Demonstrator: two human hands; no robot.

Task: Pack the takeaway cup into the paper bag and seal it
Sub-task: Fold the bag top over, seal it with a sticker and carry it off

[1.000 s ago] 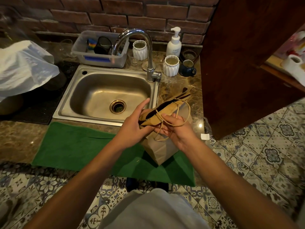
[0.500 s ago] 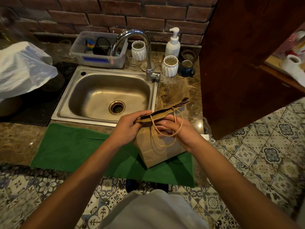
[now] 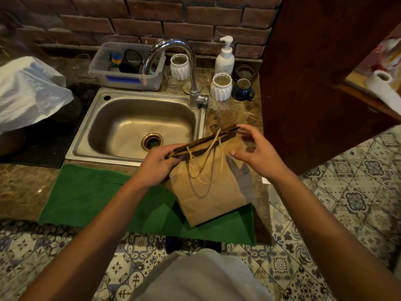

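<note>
A brown paper bag (image 3: 208, 196) stands on the green mat (image 3: 91, 196) at the counter's front, right of the sink. Its top edge is pressed nearly flat, and its twine handles (image 3: 204, 168) hang down the near face. My left hand (image 3: 158, 164) pinches the left end of that top edge. At the right end my right hand (image 3: 253, 153) hovers with fingers spread, the fingertips close to the bag's corner. The takeaway cup is not visible; whatever is in the bag is hidden.
A steel sink (image 3: 138, 124) with a tall tap (image 3: 191, 68) lies behind the bag. Two white ribbed pots, a soap pump bottle (image 3: 224, 59) and a dark mug stand at the back. A plastic tub sits back left, a white plastic bag (image 3: 28, 92) far left, a wooden cabinet (image 3: 314, 72) right.
The bag's top has been straightened and pressed flatter. My right hand let go of the handles and moved right to the bag's far corner; the handles now hang loose.
</note>
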